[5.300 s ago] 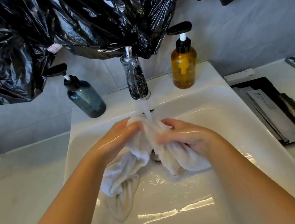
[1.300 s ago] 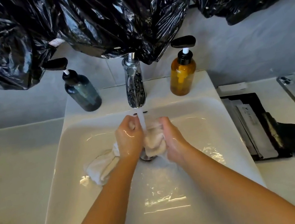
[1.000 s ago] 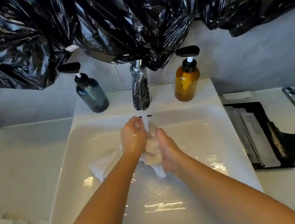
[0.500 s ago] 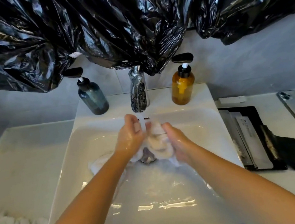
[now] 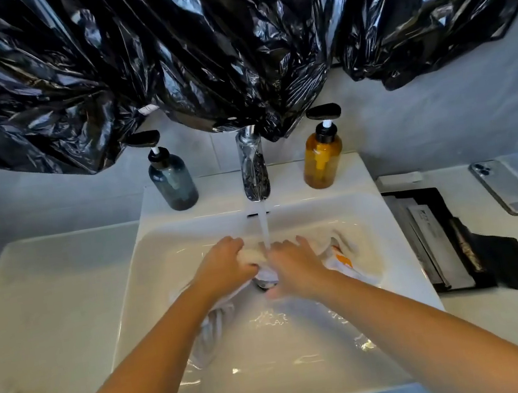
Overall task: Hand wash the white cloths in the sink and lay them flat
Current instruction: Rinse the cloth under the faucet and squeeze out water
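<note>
Cloth (image 5: 254,255) is gripped by left hand (image 5: 224,266) and pressed under flat right hand (image 5: 298,269); drain (image 5: 267,284) at its 6 o'clock could be plugged, flooding sink (image 5: 136,280).

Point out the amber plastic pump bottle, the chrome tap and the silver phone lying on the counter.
Amber plastic pump bottle (image 5: 323,167): head view, middle of its body.
Chrome tap (image 5: 253,167): head view, front of its spout.
Silver phone (image 5: 504,186): head view, middle of its back.
</note>
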`<state>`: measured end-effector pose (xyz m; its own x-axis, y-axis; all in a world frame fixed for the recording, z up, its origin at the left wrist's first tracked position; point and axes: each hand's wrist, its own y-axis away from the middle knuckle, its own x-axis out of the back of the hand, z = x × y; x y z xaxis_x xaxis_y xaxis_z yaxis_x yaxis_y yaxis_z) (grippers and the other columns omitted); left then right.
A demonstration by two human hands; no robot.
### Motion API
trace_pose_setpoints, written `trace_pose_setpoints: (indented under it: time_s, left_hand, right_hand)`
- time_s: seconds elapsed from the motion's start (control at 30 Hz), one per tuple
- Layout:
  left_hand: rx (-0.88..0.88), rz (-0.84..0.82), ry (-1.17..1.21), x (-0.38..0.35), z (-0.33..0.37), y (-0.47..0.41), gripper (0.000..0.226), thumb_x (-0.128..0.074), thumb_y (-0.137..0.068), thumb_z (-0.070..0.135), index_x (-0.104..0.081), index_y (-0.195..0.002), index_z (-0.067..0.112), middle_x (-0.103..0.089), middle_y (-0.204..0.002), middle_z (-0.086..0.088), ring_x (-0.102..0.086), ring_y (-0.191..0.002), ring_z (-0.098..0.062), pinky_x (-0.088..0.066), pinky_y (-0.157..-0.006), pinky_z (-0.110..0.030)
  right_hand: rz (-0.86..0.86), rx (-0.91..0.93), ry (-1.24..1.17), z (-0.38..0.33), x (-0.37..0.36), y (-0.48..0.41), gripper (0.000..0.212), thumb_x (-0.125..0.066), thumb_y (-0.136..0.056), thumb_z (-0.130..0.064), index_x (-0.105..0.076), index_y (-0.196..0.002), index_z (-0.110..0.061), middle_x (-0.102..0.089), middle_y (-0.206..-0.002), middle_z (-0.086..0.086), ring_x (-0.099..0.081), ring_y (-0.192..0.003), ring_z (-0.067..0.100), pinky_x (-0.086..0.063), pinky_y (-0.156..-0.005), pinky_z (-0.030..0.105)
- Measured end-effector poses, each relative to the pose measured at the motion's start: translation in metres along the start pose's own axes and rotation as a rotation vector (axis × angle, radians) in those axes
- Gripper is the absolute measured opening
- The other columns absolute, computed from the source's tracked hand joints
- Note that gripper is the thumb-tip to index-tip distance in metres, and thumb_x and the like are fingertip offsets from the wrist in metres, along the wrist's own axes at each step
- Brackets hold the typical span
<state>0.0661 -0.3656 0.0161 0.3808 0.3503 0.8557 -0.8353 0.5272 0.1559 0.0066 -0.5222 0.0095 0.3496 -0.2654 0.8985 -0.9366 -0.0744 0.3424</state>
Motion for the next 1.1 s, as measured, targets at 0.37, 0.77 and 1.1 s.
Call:
trace_pose_setpoints:
  time_s: [0.37, 0.77, 1.1]
  left_hand:
    - [-0.05, 0.053, 0.32, 0.012, 0.042, -0.013, 0.035, -0.084, -0.076, 0.021, -0.064, -0.105, 0.021, -0.064, -0.092, 0.003, -0.061, -0.085, -0.016, -0.05, -0.076, -0.03]
    - [-0.142, -0.042, -0.085, 0.082, 0.053, 0.028, 0.03, -0.069, -0.079, 0.017, -0.055, -0.105, 0.024, -0.065, -0.099, -0.003, -0.06, -0.087, -0.018, -0.055, -0.073, -0.033]
    - [-0.282, 0.224, 0.547, 0.222, 0.138, 0.083, 0.03, -0.072, -0.078, 0.009, -0.062, -0.103, 0.022, -0.064, -0.096, 0.002, -0.059, -0.083, -0.01, -0.047, -0.067, -0.021]
  right_hand:
    - [0.158, -0.149, -0.527, 0.014, 0.047, 0.023, 0.072, -0.079, -0.068, -0.035, -0.047, -0.133, -0.034, -0.065, -0.113, 0.002, -0.062, -0.1, 0.024, -0.055, -0.085, 0.038]
    - [0.332, -0.181, -0.266, -0.007, 0.085, 0.078, 0.028, -0.066, -0.09, -0.021, -0.049, -0.112, -0.026, -0.057, -0.097, -0.004, -0.055, -0.089, 0.021, -0.042, -0.065, 0.031]
    - [0.618, 0.066, -0.882, -0.06, 0.205, 0.149, 0.035, -0.066, -0.083, 0.003, -0.058, -0.111, -0.016, -0.06, -0.099, 0.001, -0.057, -0.09, 0.014, -0.046, -0.072, 0.023]
